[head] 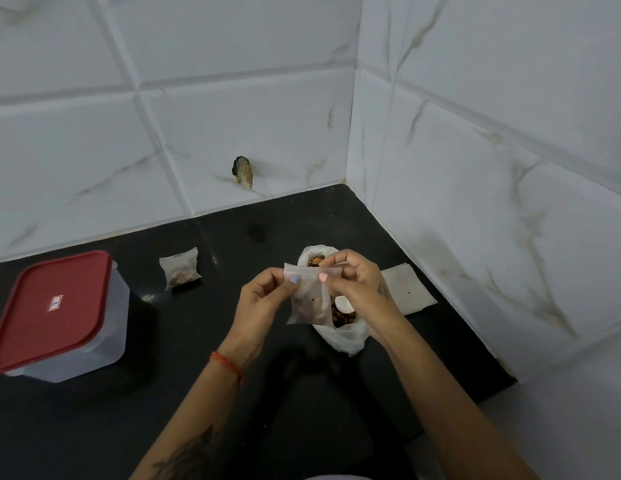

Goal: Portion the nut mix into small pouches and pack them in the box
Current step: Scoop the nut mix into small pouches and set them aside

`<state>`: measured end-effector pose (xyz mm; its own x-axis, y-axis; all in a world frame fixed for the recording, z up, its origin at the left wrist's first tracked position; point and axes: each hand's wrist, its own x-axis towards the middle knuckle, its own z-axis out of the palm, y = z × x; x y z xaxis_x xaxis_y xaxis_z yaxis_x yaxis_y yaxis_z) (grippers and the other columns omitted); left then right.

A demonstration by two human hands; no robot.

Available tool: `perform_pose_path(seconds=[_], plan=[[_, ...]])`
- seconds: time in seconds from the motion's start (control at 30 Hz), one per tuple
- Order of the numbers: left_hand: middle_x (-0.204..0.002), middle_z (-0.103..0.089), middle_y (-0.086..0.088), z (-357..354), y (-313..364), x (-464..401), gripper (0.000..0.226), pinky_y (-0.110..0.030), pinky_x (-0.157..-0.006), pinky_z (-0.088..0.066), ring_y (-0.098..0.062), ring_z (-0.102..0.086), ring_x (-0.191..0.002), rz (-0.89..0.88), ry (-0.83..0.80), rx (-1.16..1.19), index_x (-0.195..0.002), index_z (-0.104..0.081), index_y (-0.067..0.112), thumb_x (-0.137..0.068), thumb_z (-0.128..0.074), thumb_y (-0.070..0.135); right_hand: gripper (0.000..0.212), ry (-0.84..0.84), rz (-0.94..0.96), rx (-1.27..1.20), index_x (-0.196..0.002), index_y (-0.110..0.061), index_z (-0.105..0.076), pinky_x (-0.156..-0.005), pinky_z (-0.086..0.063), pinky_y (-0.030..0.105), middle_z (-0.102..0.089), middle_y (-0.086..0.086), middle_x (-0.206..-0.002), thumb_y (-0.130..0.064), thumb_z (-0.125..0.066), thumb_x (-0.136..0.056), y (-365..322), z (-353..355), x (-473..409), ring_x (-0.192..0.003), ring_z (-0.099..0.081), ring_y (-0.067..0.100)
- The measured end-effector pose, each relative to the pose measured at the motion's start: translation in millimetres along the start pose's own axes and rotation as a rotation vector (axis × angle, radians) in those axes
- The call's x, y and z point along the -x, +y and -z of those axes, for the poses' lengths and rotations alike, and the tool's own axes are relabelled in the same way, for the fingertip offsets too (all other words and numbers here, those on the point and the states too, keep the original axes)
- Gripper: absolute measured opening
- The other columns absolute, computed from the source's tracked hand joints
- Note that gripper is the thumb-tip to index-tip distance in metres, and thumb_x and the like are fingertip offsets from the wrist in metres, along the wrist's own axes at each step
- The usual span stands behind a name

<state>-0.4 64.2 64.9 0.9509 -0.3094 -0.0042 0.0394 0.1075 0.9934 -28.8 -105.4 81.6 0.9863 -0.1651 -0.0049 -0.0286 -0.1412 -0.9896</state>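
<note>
A small clear zip pouch (308, 296) with a few nuts at its bottom hangs between both hands above the counter. My left hand (264, 303) pinches its top left edge, and my right hand (357, 287) pinches the top right edge at the zip strip. Right behind and below the pouch lies the open white plastic bag of nut mix (343, 332), with a white scoop (343, 303) resting in the nuts. A filled pouch (181, 268) lies on the counter further left. The clear box with a red lid (56, 313) stands shut at the far left.
The black counter (198, 358) ends at white tiled walls behind and to the right. An empty flat pouch (408, 289) lies right of the nut bag, near the right wall. A dark chipped hole (242, 171) marks the back wall.
</note>
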Motion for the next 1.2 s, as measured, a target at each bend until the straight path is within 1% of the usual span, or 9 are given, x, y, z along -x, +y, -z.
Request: perform_pose_path(seconds=[0.13, 0.27, 0.37, 0.53, 0.8, 0.9, 1.03, 1.13, 1.2], plan=[[-0.088, -0.065, -0.012, -5.3, 5.4, 2.8, 0.012, -0.041, -0.078, -0.052, -0.024, -0.062, -0.083, -0.031, 0.052, 0.008, -0.090, -0.064, 0.003, -0.089, -0.059, 0.014, 0.020, -0.043, -0.102, -0.155, -0.103, -0.018, -0.066, -0.083, -0.055, 0.027, -0.073, 0.002, -0.098, -0.015, -0.069, -0.084, -1.1, -6.0, 1.8, -0.094, -0.068, 0.013], [-0.087, -0.067, -0.009, -6.1, 8.1, 4.1, 0.011, -0.042, -0.074, -0.056, -0.022, -0.065, -0.081, -0.010, 0.065, 0.038, -0.094, -0.064, 0.005, -0.089, -0.059, 0.013, 0.014, -0.041, -0.149, -0.159, -0.098, -0.014, -0.070, -0.076, -0.056, 0.021, -0.074, 0.002, -0.090, -0.017, -0.068, -0.085, -4.0, -10.7, 2.3, -0.087, -0.070, 0.011], [-0.085, -0.068, -0.007, -4.3, 9.2, 2.3, 0.008, -0.038, -0.068, -0.058, -0.021, -0.066, -0.079, 0.011, 0.092, 0.032, -0.092, -0.066, 0.010, -0.089, -0.060, 0.015, 0.013, -0.061, -0.147, -0.234, -0.097, -0.010, -0.070, -0.066, -0.053, 0.014, -0.074, 0.002, -0.087, -0.012, -0.066, -0.085, -7.4, -13.0, 2.3, -0.080, -0.070, 0.007], [-0.081, -0.069, -0.002, -3.0, 12.6, 0.9, 0.008, -0.034, -0.067, -0.053, -0.016, -0.066, -0.076, -0.017, 0.123, -0.007, -0.084, -0.069, 0.014, -0.089, -0.062, 0.016, 0.019, -0.066, -0.163, -0.245, -0.103, -0.009, -0.069, -0.066, -0.051, 0.014, -0.074, 0.002, -0.091, -0.017, -0.067, -0.085, -10.8, -17.2, 1.1, -0.085, -0.070, 0.007], [-0.077, -0.068, -0.001, -4.7, 18.1, -1.3, 0.013, -0.027, -0.065, -0.055, -0.013, -0.065, -0.073, -0.037, 0.160, 0.000, -0.078, -0.066, 0.013, -0.089, -0.061, 0.010, 0.016, -0.014, -0.189, -0.281, -0.100, -0.009, -0.069, -0.061, -0.052, 0.017, -0.072, -0.001, -0.086, -0.017, -0.066, -0.086, -17.7, -24.7, 0.0, -0.081, -0.069, 0.006], [-0.080, -0.067, -0.002, -3.2, 18.0, -1.9, 0.011, -0.030, -0.066, -0.056, -0.013, -0.065, -0.075, -0.002, 0.142, 0.000, -0.082, -0.066, 0.012, -0.090, -0.059, 0.012, 0.017, 0.010, -0.235, -0.280, -0.098, -0.007, -0.069, -0.056, -0.052, 0.019, -0.071, 0.004, -0.089, -0.017, -0.066, -0.085, -19.6, -26.3, -0.9, -0.081, -0.068, 0.010], [-0.089, -0.070, -0.008, -2.1, 18.1, -2.7, 0.009, -0.035, -0.073, -0.058, -0.020, -0.068, -0.083, 0.048, 0.103, 0.017, -0.093, -0.068, 0.010, -0.090, -0.060, 0.013, 0.017, -0.011, -0.231, -0.293, -0.097, -0.004, -0.070, -0.059, -0.055, 0.025, -0.072, 0.005, -0.082, -0.014, -0.066, -0.085, -21.7, -27.2, -1.8, -0.075, -0.070, 0.010], [-0.090, -0.071, -0.011, -0.1, 19.3, -4.5, 0.008, -0.032, -0.073, -0.057, -0.020, -0.069, -0.084, 0.050, 0.132, 0.024, -0.092, -0.069, 0.008, -0.088, -0.062, 0.011, 0.018, -0.021, -0.216, -0.269, -0.100, -0.005, -0.070, -0.059, -0.053, 0.017, -0.073, 0.001, -0.082, -0.015, -0.067, -0.085, -21.7, -28.5, -2.0, -0.074, -0.070, 0.005], [-0.087, -0.071, -0.009, 1.7, 20.2, -5.2, 0.007, -0.031, -0.071, -0.057, -0.018, -0.069, -0.082, 0.055, 0.157, 0.032, -0.089, -0.070, 0.009, -0.088, -0.063, 0.010, 0.019, -0.023, -0.219, -0.274, -0.100, -0.005, -0.070, -0.061, -0.054, 0.019, -0.073, 0.003, -0.084, -0.017, -0.067, -0.085, -21.0, -28.2, -3.2, -0.076, -0.071, 0.008]])
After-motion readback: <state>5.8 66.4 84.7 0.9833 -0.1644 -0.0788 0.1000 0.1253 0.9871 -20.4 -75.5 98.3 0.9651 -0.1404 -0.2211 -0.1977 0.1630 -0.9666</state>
